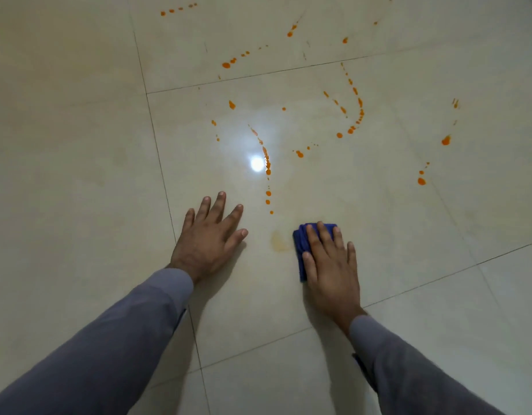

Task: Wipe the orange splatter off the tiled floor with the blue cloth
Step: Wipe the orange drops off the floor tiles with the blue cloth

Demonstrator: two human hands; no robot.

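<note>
The right hand [329, 262] lies flat with straight fingers on the folded blue cloth [302, 244], pressing it to the tiled floor [79, 145]. The left hand [209, 235], left of the cloth, rests spread and flat on the tile, holding nothing. Just left of the cloth is a faint orange smear [278, 241]. Beyond the cloth, orange splatter [267, 172] runs in dotted trails across the tiles, past a bright light reflection [256, 163].

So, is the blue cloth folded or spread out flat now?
Folded. The cloth shows stacked layers at its left edge and is a small pad, mostly hidden under the right hand.
</note>
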